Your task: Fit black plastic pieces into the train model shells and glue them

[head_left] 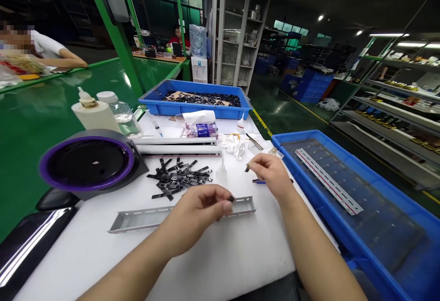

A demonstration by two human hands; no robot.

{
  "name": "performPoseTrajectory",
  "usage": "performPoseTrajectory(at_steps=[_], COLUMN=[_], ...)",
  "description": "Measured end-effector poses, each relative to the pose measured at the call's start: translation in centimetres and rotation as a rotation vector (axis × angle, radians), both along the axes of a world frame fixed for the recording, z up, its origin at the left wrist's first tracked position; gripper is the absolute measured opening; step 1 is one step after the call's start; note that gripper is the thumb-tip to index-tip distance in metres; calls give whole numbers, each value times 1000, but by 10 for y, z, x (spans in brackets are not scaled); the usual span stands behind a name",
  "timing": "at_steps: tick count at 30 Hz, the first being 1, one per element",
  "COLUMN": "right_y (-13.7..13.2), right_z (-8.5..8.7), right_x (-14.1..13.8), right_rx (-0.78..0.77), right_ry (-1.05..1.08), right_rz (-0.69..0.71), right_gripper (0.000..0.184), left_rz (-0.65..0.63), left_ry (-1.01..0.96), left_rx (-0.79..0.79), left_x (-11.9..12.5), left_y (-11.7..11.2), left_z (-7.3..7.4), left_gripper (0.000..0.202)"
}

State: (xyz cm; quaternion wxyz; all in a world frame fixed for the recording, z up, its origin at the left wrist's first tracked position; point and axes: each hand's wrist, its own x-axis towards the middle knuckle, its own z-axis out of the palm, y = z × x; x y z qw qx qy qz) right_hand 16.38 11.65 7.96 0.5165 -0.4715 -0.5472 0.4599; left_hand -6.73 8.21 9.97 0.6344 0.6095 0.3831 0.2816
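My left hand point(202, 207) is closed in a pinch on a small black piece point(231, 198), held above a grey metal channel point(140, 219) that lies across the white table. My right hand point(270, 172), farther right and slightly higher, pinches another small dark piece point(247, 168) between thumb and fingertips. What exactly these two pieces are is too small to tell. A loose pile of flat black strips point(178, 177) lies just beyond the channel. Between the pile and my right hand stands a small white squeeze bottle point(222, 170). A blue-handled tool point(258, 181) lies partly under my right hand.
A fan with a purple rim point(87, 161) and two bottles stand at left. Long rails point(178, 151), a tissue pack point(201, 124) and a blue tray point(195, 108) of black parts lie at the back. A blue bin point(388, 191) holding a slotted rail point(328, 179) stands at right. Other people sit beyond.
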Motion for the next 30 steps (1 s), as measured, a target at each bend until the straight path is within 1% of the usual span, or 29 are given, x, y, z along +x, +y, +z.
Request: performPoseTrajectory(at_steps=[2, 3, 5, 7, 9, 11, 13, 14, 17, 19, 20, 22, 26, 28, 30], right_y=[5, 7, 9, 9, 8, 5, 1, -3, -16, -25, -29, -34, -33, -31, -28], right_z=[-8, -13, -19, -22, -21, -17, -13, -11, -9, -8, -8, -6, -4, -5, -6], right_x=[0, -3, -9, -13, -15, -14, -13, -14, -21, -30, -34, -42, -47, -44, -41], right_rx=[-98, -140, -186, -184, -161, -109, -38, -6, 49, 63, 65, 55, 52, 70, 84], right_ry=[-359, -463, -547, -583, -627, -637, -532, -427, -62, 82, 122, 174, 214, 201, 178], right_rz=[-20, -13, 3, -4, -42, -106, -123, -89, 130, 233, 250, 230, 124, 97, 100], right_gripper=[17, 16, 14, 13, 13, 16, 19, 21, 23, 22, 21, 22, 19, 18, 16], left_rz=[118, 157, 207, 242, 245, 218, 204, 216, 336, 413, 433, 445, 444, 409, 363], left_ry=[29, 42, 40, -11, -84, -157, -219, -245, -303, -310, -301, -260, -134, -52, 30], left_rx=[67, 91, 119, 118, 72, -7, -72, -85, -81, -73, -67, -43, 49, 83, 125], left_x=[-2, -2, -2, -1, 1, 3, 5, 6, 6, 5, 5, 4, 4, 4, 4], left_y=[5, 7, 10, 11, 10, 7, 5, 5, 7, 10, 11, 13, 15, 14, 12], left_z=[-1, -2, -4, -4, -2, -1, -1, -2, -8, -12, -14, -15, -11, -9, -9], left_gripper=[34, 37, 38, 37, 34, 30, 29, 29, 30, 30, 30, 31, 32, 29, 24])
